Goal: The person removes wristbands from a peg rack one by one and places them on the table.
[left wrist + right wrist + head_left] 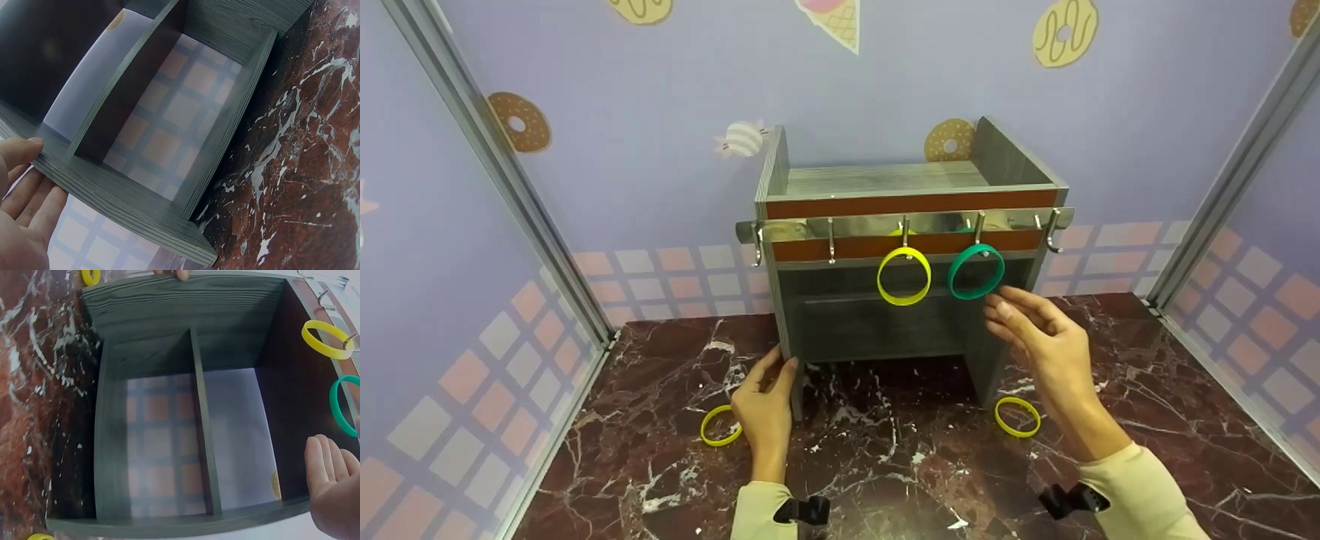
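A small grey wooden shelf (877, 330) stands on the marble table, with a metal hook rail (862, 225) across its front. On its hooks hang a yellow ring (880, 288) and a green ring (952, 288). My left hand (765, 412) holds the shelf's left side panel (112, 211), thumb at the front edge and fingers on the outer face. Just below and right of the green ring is my right hand (1050, 345), holding nothing, its fingers (320, 461) extended side by side in the right wrist view.
One yellow ring (703, 435) lies on the table (870, 465) beside my left hand, partly behind it. Another yellow ring (997, 420) lies near the shelf's right foot. More bare hooks (832, 244) stick out along the rail. Patterned walls (660, 187) enclose the table.
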